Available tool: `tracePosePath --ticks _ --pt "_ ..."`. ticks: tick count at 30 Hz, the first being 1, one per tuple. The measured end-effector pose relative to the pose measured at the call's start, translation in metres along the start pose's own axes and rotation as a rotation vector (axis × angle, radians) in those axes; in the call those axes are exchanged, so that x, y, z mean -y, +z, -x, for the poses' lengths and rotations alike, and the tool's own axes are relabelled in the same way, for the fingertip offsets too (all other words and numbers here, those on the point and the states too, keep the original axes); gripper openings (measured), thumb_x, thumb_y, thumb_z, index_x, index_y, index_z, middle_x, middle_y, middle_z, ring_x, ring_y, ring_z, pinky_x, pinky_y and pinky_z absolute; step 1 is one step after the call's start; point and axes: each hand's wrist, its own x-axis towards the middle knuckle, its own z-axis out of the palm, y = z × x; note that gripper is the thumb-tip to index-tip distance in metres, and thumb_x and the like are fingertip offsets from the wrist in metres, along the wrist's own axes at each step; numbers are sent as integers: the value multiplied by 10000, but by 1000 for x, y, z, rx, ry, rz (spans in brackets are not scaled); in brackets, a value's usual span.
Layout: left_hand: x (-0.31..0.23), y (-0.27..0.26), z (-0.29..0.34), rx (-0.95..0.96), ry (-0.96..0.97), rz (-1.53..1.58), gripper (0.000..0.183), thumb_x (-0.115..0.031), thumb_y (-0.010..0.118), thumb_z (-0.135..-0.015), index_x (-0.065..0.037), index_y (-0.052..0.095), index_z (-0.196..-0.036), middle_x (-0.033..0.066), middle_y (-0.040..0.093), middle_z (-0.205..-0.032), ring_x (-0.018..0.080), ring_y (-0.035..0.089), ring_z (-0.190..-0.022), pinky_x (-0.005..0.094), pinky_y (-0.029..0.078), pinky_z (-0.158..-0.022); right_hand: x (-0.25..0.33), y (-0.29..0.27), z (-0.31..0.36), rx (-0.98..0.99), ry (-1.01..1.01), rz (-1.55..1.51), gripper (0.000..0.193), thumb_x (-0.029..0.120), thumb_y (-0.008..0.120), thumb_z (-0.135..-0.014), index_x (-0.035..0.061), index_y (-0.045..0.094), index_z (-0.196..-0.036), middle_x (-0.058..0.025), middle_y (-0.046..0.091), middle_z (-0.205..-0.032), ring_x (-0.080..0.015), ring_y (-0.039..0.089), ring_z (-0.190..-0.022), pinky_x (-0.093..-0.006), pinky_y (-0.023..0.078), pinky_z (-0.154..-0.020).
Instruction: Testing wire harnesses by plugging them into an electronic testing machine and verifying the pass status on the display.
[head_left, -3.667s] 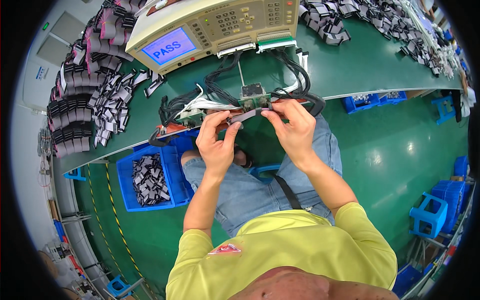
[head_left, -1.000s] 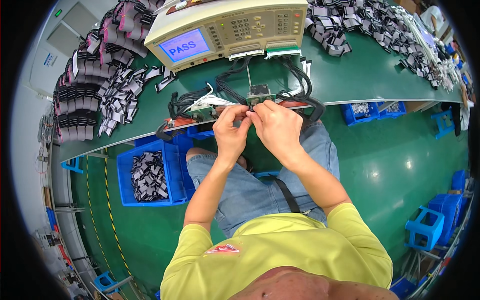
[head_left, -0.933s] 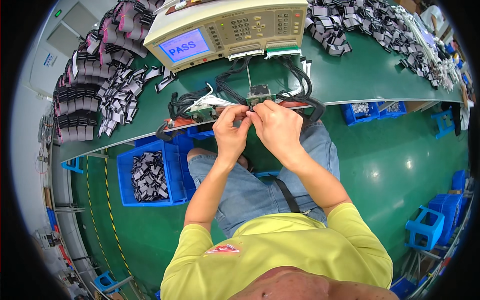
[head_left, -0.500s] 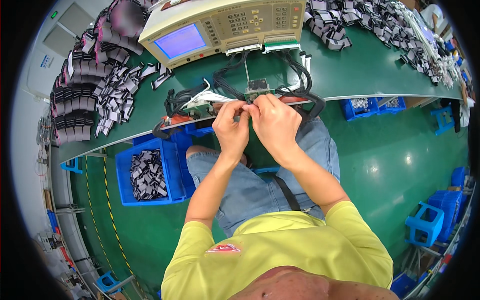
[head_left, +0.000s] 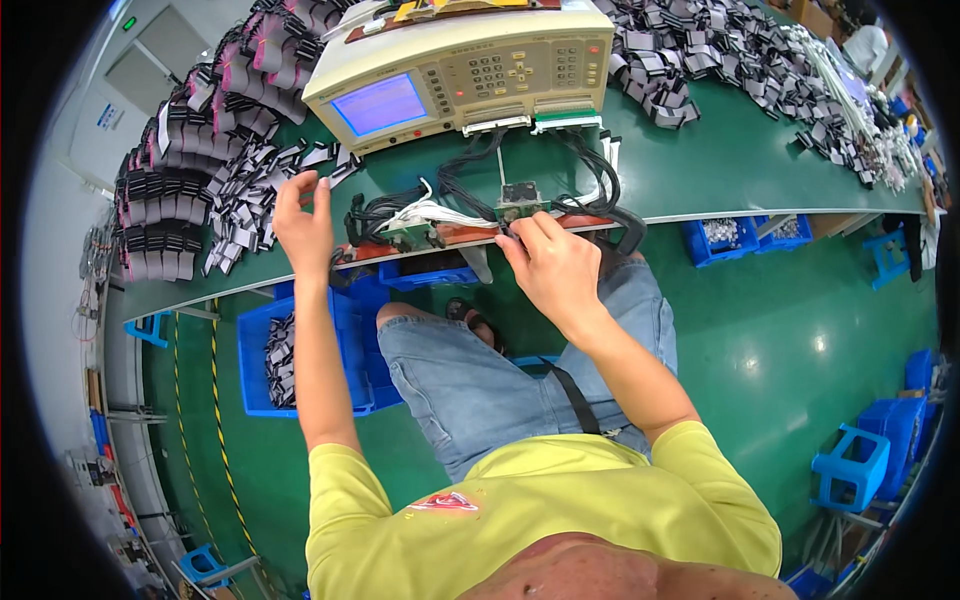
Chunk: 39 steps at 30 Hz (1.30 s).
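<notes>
My left hand [head_left: 305, 225] is raised over the left part of the bench, thumb and fingers apart and nothing visible between them. Close beside it lies a loose pile of short grey ribbon cables [head_left: 240, 205] with black connectors. My right hand [head_left: 555, 265] is at the bench's front edge, fingers bent against the front of a small test fixture [head_left: 518, 197] with a dark top block. Whatever its fingertips grip is hidden behind the hand. Black wire bundles [head_left: 465, 165] run from the fixture area to a beige cable tester [head_left: 470, 75] with a lit blue screen.
Stacked ribbon cables [head_left: 160, 215] line the bench's left end; another heap [head_left: 700, 45] lies at the back right. A blue bin [head_left: 252, 365] of cables stands below the bench at left. Small blue bins [head_left: 720, 240] hang under the right side. A blue stool [head_left: 850, 468] stands at right.
My left hand has left the fixture, where it was together with the right hand, and moved left toward the loose ribbon cables, its fingers parting. My right hand has stayed at the fixture.
</notes>
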Motion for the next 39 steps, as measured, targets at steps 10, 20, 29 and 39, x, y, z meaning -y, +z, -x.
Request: tracePosePath --ticks 10,20,29,39 --pt "112 13 25 114 -28 -189 272 -205 786 -915 -21 719 -1105 157 720 -1118 346 695 -1054 414 541 -925 2 -1 -2 11 -23 2 169 233 806 -891 102 711 -941 -34 664 -849 -288 674 -649 -400 514 -546" --pt "139 87 -55 443 139 -394 520 -424 645 -977 -250 608 -1465 213 351 -1661 481 303 -1530 621 276 -1224 4 -3 1 48 -7 41 164 237 775 -920 106 691 -973 -53 651 -882 -307 684 -673 -413 522 -566" --pt "141 94 -50 531 109 -396 412 -423 506 -1027 -224 727 -1312 201 543 -1523 417 453 -1444 678 225 -1214 9 -2 -1 74 7 51 172 206 800 -897 89 687 -953 -62 650 -865 -313 674 -682 -415 514 -587" --pt "119 -8 -10 616 172 -336 362 -375 608 -971 -173 738 -1241 219 609 -1338 400 591 -1247 521 426 -1083 7 -1 -1 85 -12 55 194 215 801 -894 96 680 -988 -61 644 -901 -319 667 -688 -418 514 -588"
